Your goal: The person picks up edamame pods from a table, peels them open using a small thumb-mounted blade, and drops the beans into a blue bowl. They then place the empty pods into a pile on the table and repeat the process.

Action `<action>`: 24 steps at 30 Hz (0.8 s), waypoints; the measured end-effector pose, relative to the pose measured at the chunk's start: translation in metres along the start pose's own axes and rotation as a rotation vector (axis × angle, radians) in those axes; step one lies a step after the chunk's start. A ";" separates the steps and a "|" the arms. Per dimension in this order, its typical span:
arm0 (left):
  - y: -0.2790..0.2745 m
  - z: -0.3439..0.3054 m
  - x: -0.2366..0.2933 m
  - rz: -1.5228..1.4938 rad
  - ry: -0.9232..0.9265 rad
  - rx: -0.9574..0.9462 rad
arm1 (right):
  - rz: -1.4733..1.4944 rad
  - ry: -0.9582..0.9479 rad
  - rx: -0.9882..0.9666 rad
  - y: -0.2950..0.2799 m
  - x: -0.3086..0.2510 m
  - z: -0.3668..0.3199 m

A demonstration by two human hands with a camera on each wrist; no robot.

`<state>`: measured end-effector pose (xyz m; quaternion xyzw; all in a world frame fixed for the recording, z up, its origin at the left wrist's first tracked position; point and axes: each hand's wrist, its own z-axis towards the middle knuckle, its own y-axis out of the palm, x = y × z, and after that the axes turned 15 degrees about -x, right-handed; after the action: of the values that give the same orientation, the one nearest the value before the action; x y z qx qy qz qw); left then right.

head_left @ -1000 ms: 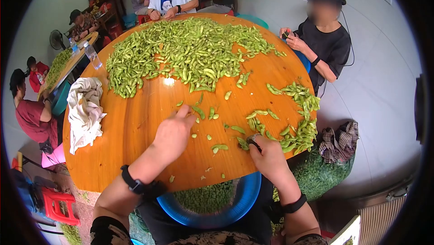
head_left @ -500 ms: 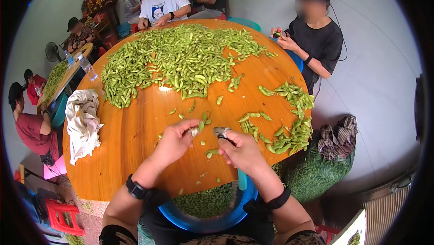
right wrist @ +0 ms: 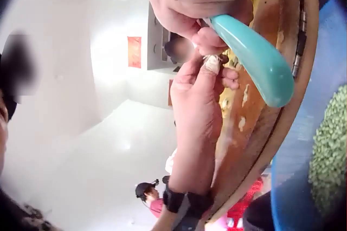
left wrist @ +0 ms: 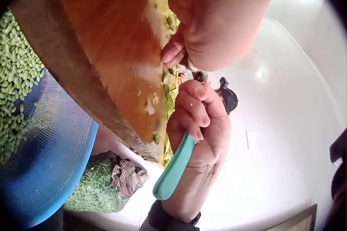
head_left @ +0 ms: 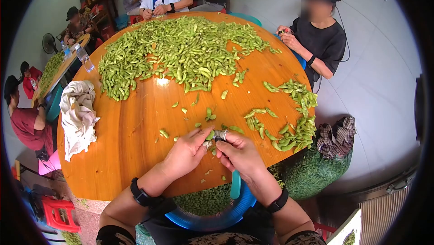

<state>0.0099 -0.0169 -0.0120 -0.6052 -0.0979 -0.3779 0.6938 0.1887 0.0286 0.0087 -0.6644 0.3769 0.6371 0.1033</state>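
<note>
Over the near edge of the round table (head_left: 97, 168), my left hand (head_left: 184, 154) pinches a green bean pod (head_left: 210, 134) between thumb and fingers. A whitish wrap (right wrist: 212, 64) covers its thumb tip. My right hand (head_left: 244, 154) is right beside it, fingertips close to the pod. Its fingers curl round a tool with a teal handle (left wrist: 176, 168), which sticks out below the palm; the tool's working end is hidden. A grey, wrapped-looking piece (head_left: 220, 134) shows at the right fingertips. Several loose pods and beans lie around both hands.
A big pile of pods (head_left: 181, 55) covers the table's far side, with a smaller pile (head_left: 294, 132) at the right. Below the edge stands a blue basin (head_left: 246, 206) holding shelled beans. A cloth (head_left: 77, 118) and a bottle (head_left: 84, 58) lie left. People sit around the table.
The left hand has picked up a pod from the table and brought it toward the middle. The right hand has moved left from the right-hand pods with the teal-handled tool; both hands now meet.
</note>
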 end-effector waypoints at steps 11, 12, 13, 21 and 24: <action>-0.002 -0.001 -0.011 -0.658 -0.114 -0.085 | 0.396 0.096 -0.122 -0.018 -0.002 0.014; -0.004 -0.001 -0.011 -0.767 -0.139 -0.086 | 0.423 0.098 -0.154 -0.020 -0.002 0.015; -0.005 0.000 -0.009 -0.790 -0.155 -0.086 | 0.419 0.094 -0.172 -0.021 -0.003 0.016; -0.007 -0.001 -0.018 -0.965 -0.146 -0.064 | 0.403 0.109 -0.234 -0.019 -0.002 0.022; -0.008 0.003 -0.011 -0.914 -0.192 -0.066 | 0.291 0.058 -0.174 -0.010 -0.009 0.022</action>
<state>-0.0018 -0.0095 -0.0121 -0.5539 -0.4060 -0.5901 0.4244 0.1793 0.0523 0.0102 -0.6273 0.4153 0.6562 -0.0588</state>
